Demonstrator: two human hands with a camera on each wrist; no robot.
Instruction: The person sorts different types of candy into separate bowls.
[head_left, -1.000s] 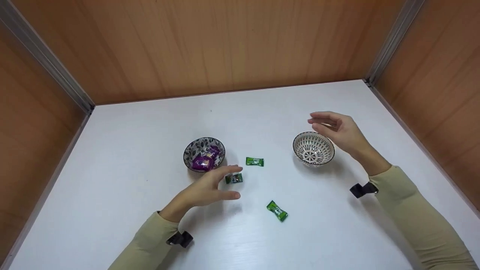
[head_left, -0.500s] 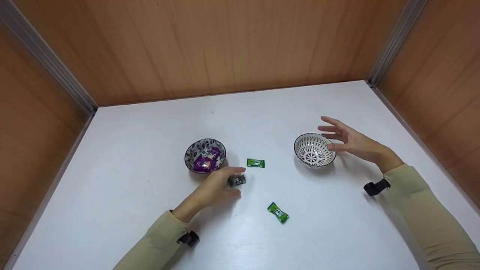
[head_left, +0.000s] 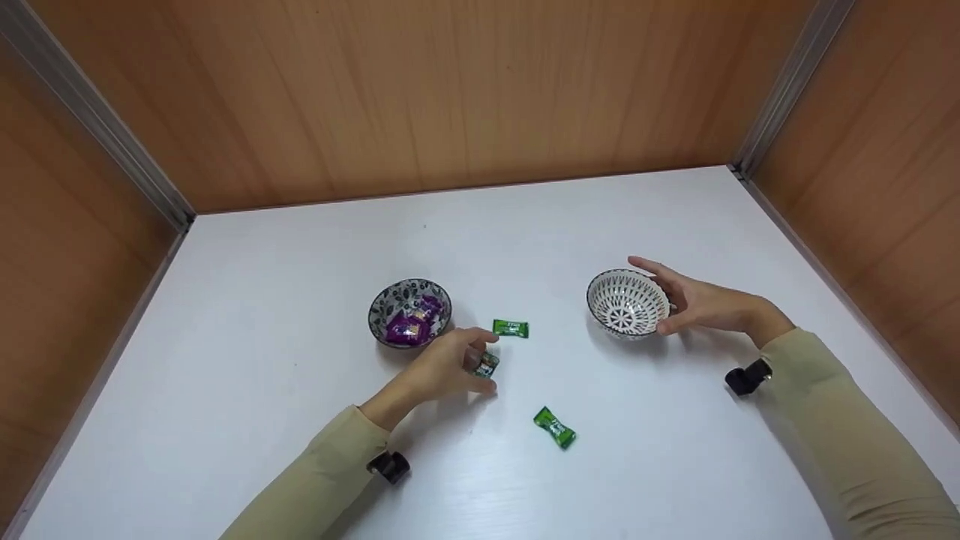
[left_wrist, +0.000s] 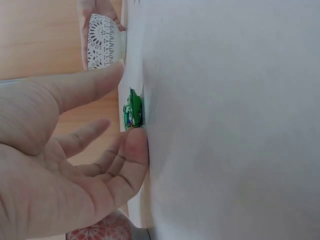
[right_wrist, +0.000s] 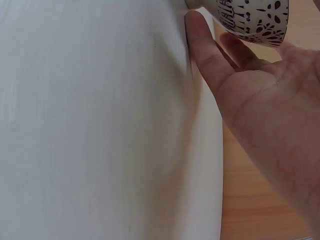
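My left hand (head_left: 454,365) is bent around a green wrapped candy (head_left: 486,364), with thumb and index finger apart. In the left wrist view, a lower fingertip meets the end of this candy (left_wrist: 132,111) close to the table. Two more green candies lie nearby, one candy (head_left: 511,328) behind the hand and another candy (head_left: 555,428) in front. My right hand (head_left: 701,304) rests beside a white patterned bowl (head_left: 625,304), thumb at its near side, index finger extended past the far side. In the right wrist view, fingers lie along the bowl's outside (right_wrist: 255,17).
A dark floral bowl (head_left: 386,304) with purple wrapped candies (head_left: 409,328) stands just behind the left hand. The white table (head_left: 247,300) is bounded by wooden panels (head_left: 465,97) at the back and sides. A black band device (head_left: 390,466) sits on the left sleeve.
My left fingers have closed in around the nearest green candy, which has turned and slid slightly right. My right hand has come down from above the bowl to its right side.
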